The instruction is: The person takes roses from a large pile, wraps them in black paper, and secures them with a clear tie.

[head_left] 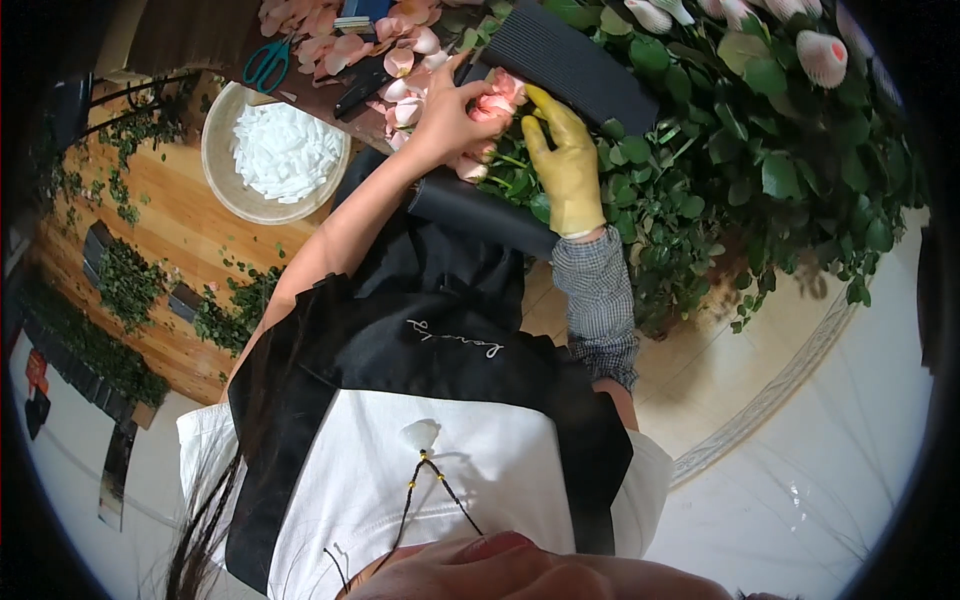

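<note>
A pink rose (499, 97) with loosened outer petals is at the top centre. My bare left hand (447, 122) closes its thumb and fingers on the bloom from the left. My right hand (567, 165), in a yellow glove and a checked sleeve, is at the right of the rose. Its thumb and forefinger are apart, with the fingertips close to the petals; whether they touch is unclear. More pale pink blooms (470, 167) with green stems lie just below my hands. Loose pink petals (345, 52) cover the table on the left.
Teal-handled scissors (268, 66) and a black tool (360, 86) lie among the petals. A round bowl (213, 150) of white pieces stands at left. Black ribbed sheeting (570, 62) lies beyond my hands. Leafy stems with net-wrapped roses (823, 58) fill the right.
</note>
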Demonstrator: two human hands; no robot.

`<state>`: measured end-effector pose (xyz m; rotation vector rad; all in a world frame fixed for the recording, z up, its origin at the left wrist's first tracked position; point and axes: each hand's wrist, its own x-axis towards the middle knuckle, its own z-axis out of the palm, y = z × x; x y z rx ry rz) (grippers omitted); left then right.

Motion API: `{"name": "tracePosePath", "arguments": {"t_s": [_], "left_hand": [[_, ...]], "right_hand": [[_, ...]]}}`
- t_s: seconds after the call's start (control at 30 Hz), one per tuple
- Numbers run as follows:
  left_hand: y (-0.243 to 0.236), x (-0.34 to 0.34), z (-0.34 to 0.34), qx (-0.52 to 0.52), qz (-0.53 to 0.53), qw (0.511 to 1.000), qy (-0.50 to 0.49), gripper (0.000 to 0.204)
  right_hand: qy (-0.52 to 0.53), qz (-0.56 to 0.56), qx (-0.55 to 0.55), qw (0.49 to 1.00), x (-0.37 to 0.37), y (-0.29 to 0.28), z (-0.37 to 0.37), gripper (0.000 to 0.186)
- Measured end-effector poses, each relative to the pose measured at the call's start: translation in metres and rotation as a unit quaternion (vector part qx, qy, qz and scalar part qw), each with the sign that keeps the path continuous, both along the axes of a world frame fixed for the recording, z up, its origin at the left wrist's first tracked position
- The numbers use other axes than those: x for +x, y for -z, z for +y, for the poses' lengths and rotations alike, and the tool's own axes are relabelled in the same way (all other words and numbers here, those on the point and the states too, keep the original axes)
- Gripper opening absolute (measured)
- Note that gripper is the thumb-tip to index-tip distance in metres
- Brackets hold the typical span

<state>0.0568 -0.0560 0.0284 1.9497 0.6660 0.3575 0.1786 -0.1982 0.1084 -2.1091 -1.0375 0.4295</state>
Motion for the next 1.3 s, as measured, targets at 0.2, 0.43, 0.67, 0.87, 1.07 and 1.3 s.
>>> {"name": "tracePosePath", "arguments": {"t_s": [0.2, 0.43, 0.67, 0.87, 1.07, 1.3], "left_hand": [[0.007, 0.002, 0.006, -0.025, 0.035, 0.999, -0.005, 0.058], [0.005, 0.005, 0.028, -0.008, 0.087, 0.994, 0.059, 0.064], [0.012, 0.001, 0.032, -0.031, 0.051, 0.995, 0.075, 0.067], [0.062, 0.016, 0.034, -0.194, 0.031, 0.979, 0.053, 0.054], [-0.008, -0.025, 0.073, -0.111, -0.012, 0.985, 0.129, 0.033], [-0.172, -0.120, 0.283, 0.552, 0.011, 0.793, -0.258, 0.041]], "right_hand": [[-0.028, -0.195, -0.157, 0.968, -0.011, -0.011, 0.023, 0.041], [-0.118, 0.301, 0.031, 0.946, -0.026, -0.080, -0.073, 0.041], [-0.005, 0.225, -0.324, 0.919, -0.082, -0.053, -0.147, 0.040], [-0.242, 0.621, 0.385, 0.639, -0.039, -0.110, -0.128, 0.099], [-0.176, -0.134, -0.039, 0.974, -0.008, -0.064, -0.008, 0.075], [-0.191, -0.204, -0.177, 0.944, 0.004, -0.055, 0.006, 0.082]]}}
